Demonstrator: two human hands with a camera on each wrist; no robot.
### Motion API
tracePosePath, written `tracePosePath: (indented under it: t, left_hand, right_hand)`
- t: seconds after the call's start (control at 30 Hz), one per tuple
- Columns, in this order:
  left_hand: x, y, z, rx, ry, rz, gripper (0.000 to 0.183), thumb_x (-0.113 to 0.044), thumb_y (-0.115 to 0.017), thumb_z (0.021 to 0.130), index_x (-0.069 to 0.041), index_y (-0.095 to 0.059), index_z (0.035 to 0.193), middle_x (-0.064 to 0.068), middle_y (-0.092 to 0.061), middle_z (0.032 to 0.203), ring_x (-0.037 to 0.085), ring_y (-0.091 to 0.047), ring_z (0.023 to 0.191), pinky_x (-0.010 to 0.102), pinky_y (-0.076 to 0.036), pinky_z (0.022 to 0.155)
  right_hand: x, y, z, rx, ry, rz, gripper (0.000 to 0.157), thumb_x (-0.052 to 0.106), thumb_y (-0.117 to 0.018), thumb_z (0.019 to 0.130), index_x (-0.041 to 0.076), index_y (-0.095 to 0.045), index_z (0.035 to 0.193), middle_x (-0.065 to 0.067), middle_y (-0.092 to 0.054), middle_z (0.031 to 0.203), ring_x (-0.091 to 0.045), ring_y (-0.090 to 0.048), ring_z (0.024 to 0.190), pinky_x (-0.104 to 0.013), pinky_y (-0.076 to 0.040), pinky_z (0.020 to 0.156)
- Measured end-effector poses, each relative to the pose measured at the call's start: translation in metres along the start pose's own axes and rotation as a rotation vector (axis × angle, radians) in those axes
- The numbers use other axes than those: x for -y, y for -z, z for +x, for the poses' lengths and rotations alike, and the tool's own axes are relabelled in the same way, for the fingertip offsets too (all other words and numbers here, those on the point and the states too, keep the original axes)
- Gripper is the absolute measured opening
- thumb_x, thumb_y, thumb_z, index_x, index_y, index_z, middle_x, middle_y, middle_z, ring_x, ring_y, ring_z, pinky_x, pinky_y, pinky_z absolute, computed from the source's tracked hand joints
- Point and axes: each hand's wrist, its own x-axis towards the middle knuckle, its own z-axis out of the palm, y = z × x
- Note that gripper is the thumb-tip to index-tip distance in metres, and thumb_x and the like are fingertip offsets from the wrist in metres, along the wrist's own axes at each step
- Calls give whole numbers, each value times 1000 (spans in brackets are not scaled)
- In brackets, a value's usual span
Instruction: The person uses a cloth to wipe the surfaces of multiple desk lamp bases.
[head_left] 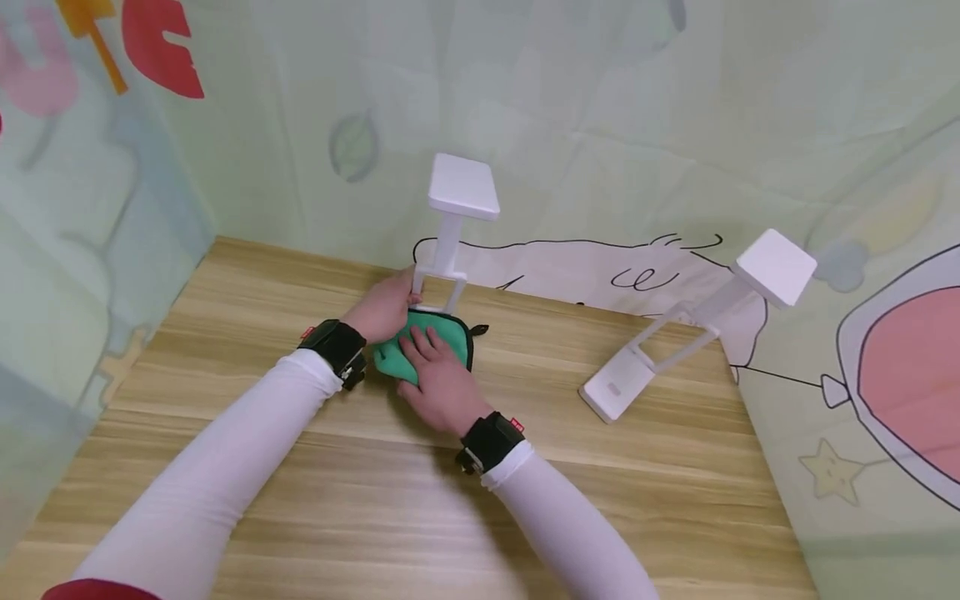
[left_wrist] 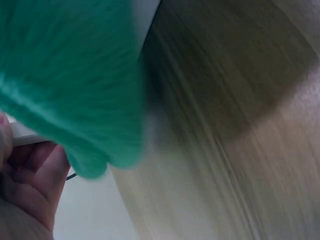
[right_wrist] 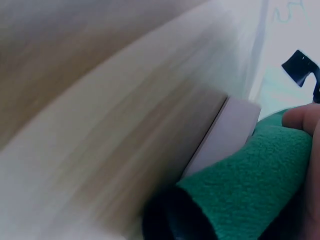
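In the head view, the left hand [head_left: 381,310] grips a lamp [head_left: 463,187] near the back edge of the worktop [head_left: 360,500], while the right hand [head_left: 444,387], fingers straight, presses a green cloth [head_left: 456,337] at its foot from the front, with room toward the front edge. The left wrist view shows the cloth beside the gripping hand; the right wrist view, a pale base [right_wrist: 225,132] beside the cloth.

A white stand [head_left: 716,304] stood on the right of the wooden table [head_left: 360,517]. The wall [head_left: 570,100] had a pink balloon [head_left: 918,367], a star [head_left: 832,471] and a faint round shape [head_left: 354,147], maybe a planet.
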Motion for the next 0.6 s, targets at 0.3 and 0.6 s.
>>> tracePosePath:
  t: [0.3, 0.6]
  left_hand:
    - [2, -2, 2, -18, 9, 12, 10, 5, -48, 97, -2, -49, 104, 10, -56, 92, 25, -56, 89, 44, -50, 82]
    - [1, 1, -3, -29, 22, 15, 9, 4, -48, 97, 0, -48, 106, 12, -55, 92, 27, -56, 89, 46, -51, 81]
  right_hand:
    - [1, 12, -19, 28, -74, 13, 59, 36, -48, 101, 6, -37, 151, -17, -29, 157, -36, -17, 143, -43, -21, 118]
    - [10, 19, -42, 99, -27, -18, 55, 36, -48, 100, 11, -42, 149, -13, -34, 155, -36, -22, 142, -44, -28, 115]
